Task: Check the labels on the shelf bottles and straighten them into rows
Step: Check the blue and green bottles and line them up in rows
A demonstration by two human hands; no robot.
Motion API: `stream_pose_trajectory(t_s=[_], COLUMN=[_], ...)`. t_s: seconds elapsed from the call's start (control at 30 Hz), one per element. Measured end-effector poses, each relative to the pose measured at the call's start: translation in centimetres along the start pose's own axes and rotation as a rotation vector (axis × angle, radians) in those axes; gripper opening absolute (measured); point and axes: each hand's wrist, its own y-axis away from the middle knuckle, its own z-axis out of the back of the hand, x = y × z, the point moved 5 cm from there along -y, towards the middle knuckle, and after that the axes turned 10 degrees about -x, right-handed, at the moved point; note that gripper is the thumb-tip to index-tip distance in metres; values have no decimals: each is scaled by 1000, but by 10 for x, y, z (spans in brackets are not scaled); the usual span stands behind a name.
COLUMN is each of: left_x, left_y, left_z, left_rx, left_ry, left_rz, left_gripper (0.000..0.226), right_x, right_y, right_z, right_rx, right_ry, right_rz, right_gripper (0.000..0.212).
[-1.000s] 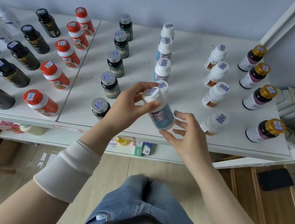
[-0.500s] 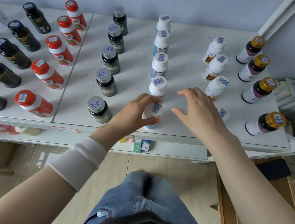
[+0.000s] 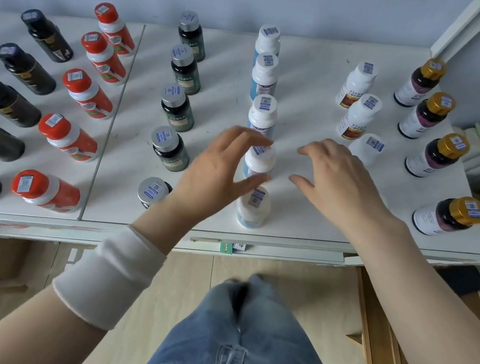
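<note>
White-capped, blue-labelled plastic bottles (image 3: 262, 115) stand in one row from back edge to front edge of the white shelf board (image 3: 303, 222). Left hand (image 3: 216, 168) spread, fingers and thumb arched around the second bottle from the front (image 3: 259, 163); contact blurred, cannot tell. Right hand (image 3: 339, 178) open just right of it, holding nothing.

Your left hand (image 3: 222, 165): palm down and turned inward, fingers (image 3: 245, 133) spread and loosely curved, thumb (image 3: 250, 181) held apart beneath them; outline blurred. Your left forearm (image 3: 22, 321): rising from lower left, bare but for a white sleeve (image 3: 111, 275) below the wrist. Your right hand (image 3: 341, 178): palm down, fingers relaxed, slightly bent, pointing toward the left hand, thumb out to the side. Your right forearm (image 3: 429, 293): bare, entering from lower right. The hands are apart, not touching.
</note>
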Motion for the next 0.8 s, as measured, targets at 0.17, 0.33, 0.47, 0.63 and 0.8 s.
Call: stream_pose_trajectory(t_s=[0.17,0.33,0.47,0.63,0.8], left_x=[21,30,28,21,19], left_y=[-32,-37,-34,-31,-38], left_z=[-35,-20,-1,5,9], left_rx=[315,108,-36,-32,-57], left_ry=[-333,-16,686,830,774], left_rz=[150,379,667,665,666], left_gripper=[59,40,25,37,16], right_x=[-9,-21,-16,-10,-5], right_y=[-18,-25,-30,-29,-24], right_z=[-12,-20,-30,-20,-13], right_rx=[57,39,196,161,82], right_ry=[19,-401,-1176,-1523,-1494], right_rz=[48,-109,-441,-330,-211], right_gripper=[45,42,33,29,38])
